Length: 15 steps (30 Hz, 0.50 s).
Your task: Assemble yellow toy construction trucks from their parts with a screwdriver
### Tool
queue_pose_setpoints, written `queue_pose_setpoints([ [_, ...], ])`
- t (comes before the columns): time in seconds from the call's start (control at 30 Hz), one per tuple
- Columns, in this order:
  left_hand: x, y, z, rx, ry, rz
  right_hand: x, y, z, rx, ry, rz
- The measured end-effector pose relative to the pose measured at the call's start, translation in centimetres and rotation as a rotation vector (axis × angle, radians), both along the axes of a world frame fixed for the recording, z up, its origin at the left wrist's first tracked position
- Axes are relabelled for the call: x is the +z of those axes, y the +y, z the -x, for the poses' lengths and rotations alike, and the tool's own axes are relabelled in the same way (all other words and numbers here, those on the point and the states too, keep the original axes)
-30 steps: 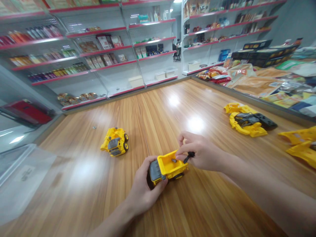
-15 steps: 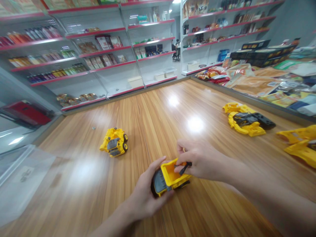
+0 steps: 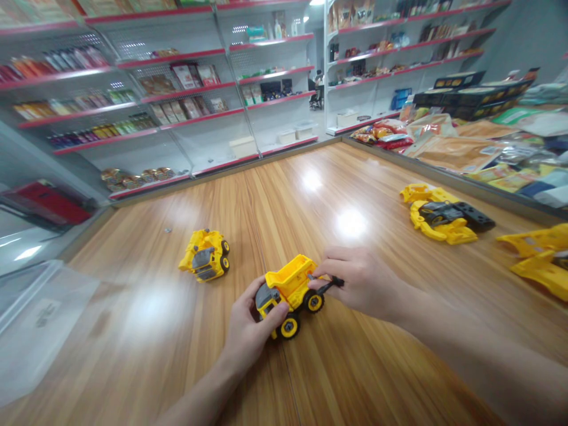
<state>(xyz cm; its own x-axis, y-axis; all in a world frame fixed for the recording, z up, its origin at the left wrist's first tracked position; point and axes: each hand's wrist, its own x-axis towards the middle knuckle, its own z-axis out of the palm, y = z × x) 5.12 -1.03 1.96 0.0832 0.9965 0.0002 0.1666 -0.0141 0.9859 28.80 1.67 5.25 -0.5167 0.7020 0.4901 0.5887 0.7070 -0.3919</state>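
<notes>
While left hand (image 3: 247,324) grips yellow plastic toy truck (image 3: 290,289) by cab (likely light, rigid), right hand (image 3: 361,281) pinches thin black tool (image 3: 332,283) at truck's bed.

A yellow toy vehicle (image 3: 205,255) sits toward the tabletop's (image 3: 275,195) left edge. Yellow and black toy parts (image 3: 445,220) lie near the right edge, more yellow pieces (image 3: 539,260), perhaps body shells, nearer along it. Stocked shelves (image 3: 177,89) stand beyond.

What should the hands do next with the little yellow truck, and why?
Probably twist the black tool gently where its tip meets the yellow truck. The right hand pinches it against the tipper bed, and the left hand holds the cab end, so the truck looks steadied.
</notes>
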Motion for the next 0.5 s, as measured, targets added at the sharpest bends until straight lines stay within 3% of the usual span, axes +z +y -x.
queue_pose_setpoints([
  [0.27,-0.22,-0.08,0.11,0.012,-0.035,-0.015,0.11,0.00,0.00,-0.035,-0.035,0.058],
  [0.4,-0.43,-0.05,0.52,-0.073,-0.019,-0.020,0.17,0.03,0.07,-0.122,-0.075,0.053],
  [0.5,-0.47,-0.06,0.63,-0.056,0.002,-0.042,0.22,0.10,0.16,-0.157,-0.077,0.057],
])
